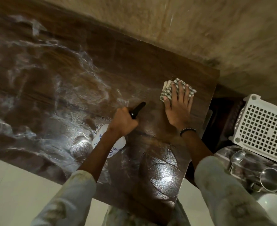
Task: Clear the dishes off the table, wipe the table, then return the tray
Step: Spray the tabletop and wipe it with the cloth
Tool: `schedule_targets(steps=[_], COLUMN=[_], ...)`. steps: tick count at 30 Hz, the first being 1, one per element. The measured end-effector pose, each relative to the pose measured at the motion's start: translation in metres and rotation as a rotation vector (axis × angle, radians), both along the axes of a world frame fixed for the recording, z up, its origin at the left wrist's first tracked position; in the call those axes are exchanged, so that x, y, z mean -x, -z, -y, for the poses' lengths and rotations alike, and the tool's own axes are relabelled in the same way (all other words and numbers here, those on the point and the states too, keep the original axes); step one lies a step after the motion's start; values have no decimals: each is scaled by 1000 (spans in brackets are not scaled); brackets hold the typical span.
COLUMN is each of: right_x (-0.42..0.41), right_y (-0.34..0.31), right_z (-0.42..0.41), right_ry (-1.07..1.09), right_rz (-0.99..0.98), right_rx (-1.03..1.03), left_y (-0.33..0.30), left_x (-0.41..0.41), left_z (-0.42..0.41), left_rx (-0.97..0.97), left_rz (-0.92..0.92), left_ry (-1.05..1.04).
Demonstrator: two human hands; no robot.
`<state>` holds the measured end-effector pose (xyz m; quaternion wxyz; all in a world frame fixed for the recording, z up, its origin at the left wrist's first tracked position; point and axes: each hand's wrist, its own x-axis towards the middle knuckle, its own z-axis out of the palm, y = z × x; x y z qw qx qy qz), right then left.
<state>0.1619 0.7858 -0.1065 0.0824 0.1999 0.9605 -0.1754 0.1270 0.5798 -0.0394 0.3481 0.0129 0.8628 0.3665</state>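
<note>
A dark brown wooden table fills the view, its top streaked with wet shine. My left hand grips a white spray bottle by its black nozzle, which points up and to the right. My right hand lies flat, fingers spread, pressing a folded checked cloth onto the table near its right edge. On the lower right, a steel tray holds a spoon, a steel cup and a white bowl.
A white perforated plastic crate stands to the right of the table, above the tray. Behind the table's far edge runs a beige wall. Pale floor shows below the near edge.
</note>
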Motion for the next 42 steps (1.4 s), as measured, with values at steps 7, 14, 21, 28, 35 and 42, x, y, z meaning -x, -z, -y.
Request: schedule_targets(steps=[7, 14, 21, 28, 35, 42], right_x=[15, -44, 26, -42, 48, 45], right_y=[2, -1, 3, -2, 0, -4], right_z=[65, 4, 57, 27, 40, 115], right_ry=[-342, -263, -128, -503, -174, -491], right_rz=[-54, -14, -24, -7, -36, -36], right_rx=[33, -33, -17, -39, -51, -15], left_y=[-9, -10, -10, -15, -7, -9], left_x=[-1, 1, 2, -2, -2, -1], left_z=[24, 32, 31, 34, 67, 73], left_rx=[-103, -146, -162, -129, -45, -47], left_rz=[-92, -62, -40, -38, -47, -64], left_ry=[-89, -127, -135, -227, -281, -259])
